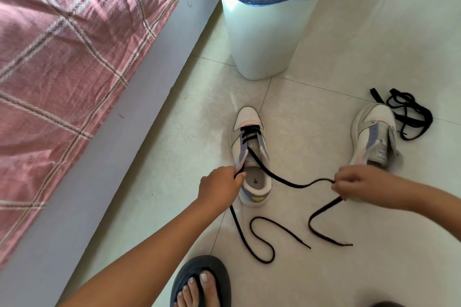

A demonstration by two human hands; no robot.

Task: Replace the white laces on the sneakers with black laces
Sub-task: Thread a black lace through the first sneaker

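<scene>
The near sneaker [249,154] stands upright on the pale tiled floor [324,57], toe pointing away from the person, and serves as the landmark here. A black lace [282,180] runs through its lowest eyelets near the toe in about two crossings, and both ends come out toward the heel.

The left hand [219,185] sits at the left side of this sneaker's collar, arm reaching in from the lower left with the wrist fairly straight. Its thumb and fingers are curled and pinch the left end of the lace just beside the opening; below the hand that end trails onto the floor and loops behind the sneaker's heel.

The right hand [354,182] hovers well to the right of the sneaker, forearm coming in from the right edge. Its fingers are bunched and pinch the right end of the lace, which stretches from the eyelets across the collar to the hand, slightly slack, then drops to the floor in a bend.

The second sneaker [374,134] lies further right, unlaced as far as the view shows, with a spare black lace [409,114] heaped just beyond it.

Beyond the near sneaker's toe stands a white bin [264,32] with a blue liner. A bed [62,45] with a pink checked cover lies to the left. A foot in a dark sandal [199,281] rests behind the heel
</scene>
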